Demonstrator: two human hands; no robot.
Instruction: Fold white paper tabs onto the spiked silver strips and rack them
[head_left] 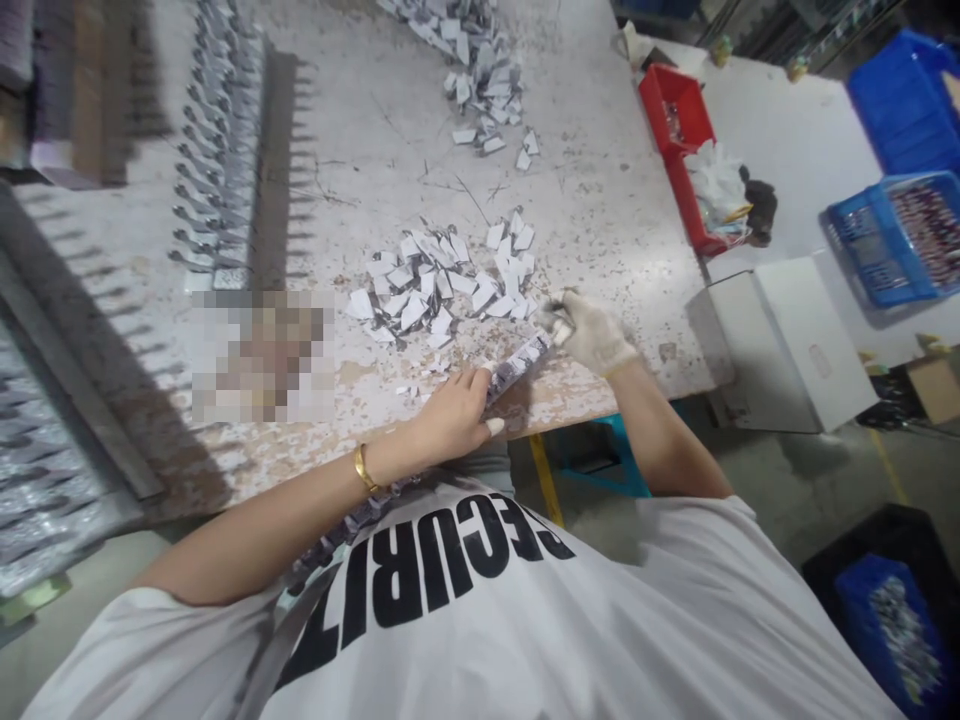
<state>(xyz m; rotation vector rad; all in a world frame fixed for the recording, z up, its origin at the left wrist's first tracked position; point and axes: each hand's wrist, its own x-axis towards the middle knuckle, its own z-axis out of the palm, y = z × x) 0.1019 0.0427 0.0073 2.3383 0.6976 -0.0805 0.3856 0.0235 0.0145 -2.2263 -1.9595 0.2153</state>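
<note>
My left hand [450,415], bare with a gold bracelet, is closed round a long strip of small silvery pieces [517,365] at the front edge of the worn table [600,200]. The strip runs back under my wrist toward my lap. My right hand [592,335], in a light glove, is closed on the strip's far end, with something small and dark at its fingertips that I cannot make out. Just beyond both hands lies a pile of small white and grey cut pieces [442,285]. A second pile [476,70] lies at the far side.
Rows of metal clips on a rack [217,150] stand at the left. Red bins [675,110] sit at the table's right edge. A white box [787,340], blue baskets [896,235] and a blue crate [892,620] stand to the right.
</note>
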